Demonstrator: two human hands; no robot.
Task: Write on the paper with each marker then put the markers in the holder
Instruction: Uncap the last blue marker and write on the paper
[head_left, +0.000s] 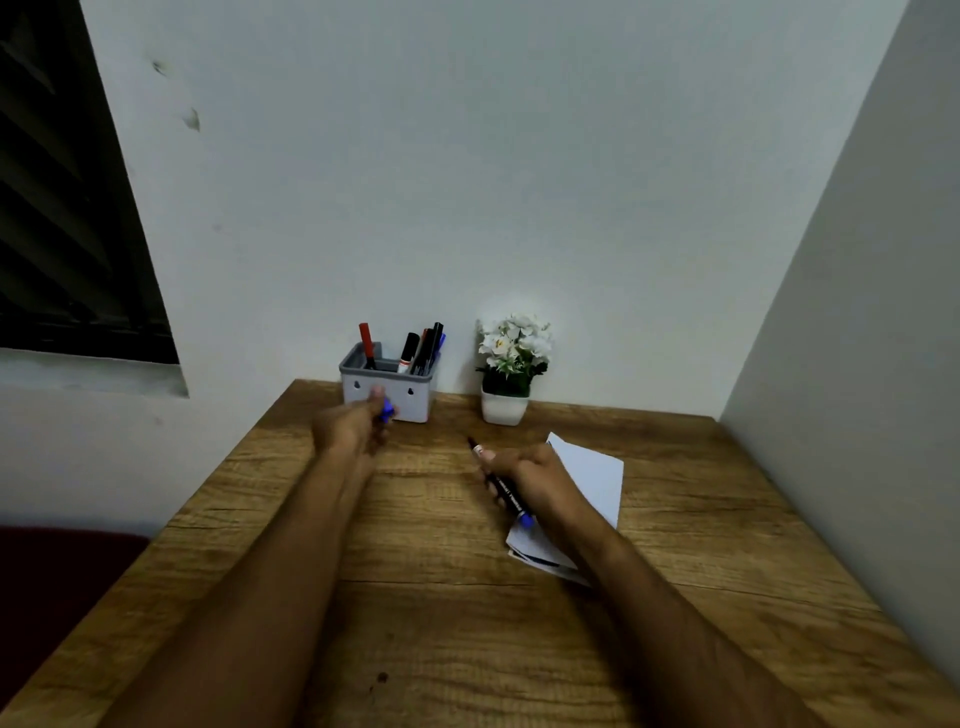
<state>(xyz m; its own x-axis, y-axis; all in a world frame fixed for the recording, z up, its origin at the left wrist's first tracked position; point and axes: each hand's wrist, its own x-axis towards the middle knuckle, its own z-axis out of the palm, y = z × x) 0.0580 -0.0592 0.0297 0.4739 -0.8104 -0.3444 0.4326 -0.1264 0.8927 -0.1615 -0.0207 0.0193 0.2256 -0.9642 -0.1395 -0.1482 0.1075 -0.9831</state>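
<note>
marker (506, 488) in right hand (524, 470), tip pointing far-left

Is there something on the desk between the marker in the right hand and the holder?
Nothing visible. The marker in the right hand has bare desk up to the holder; the left hand is in front of the holder's left part.

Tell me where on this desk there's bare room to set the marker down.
Bare wood lies between the two forearms, from the holder to the near edge of the desk, and right of the paper toward the side wall. The back edge is crowded: holder, flower pot, left hand.
</note>
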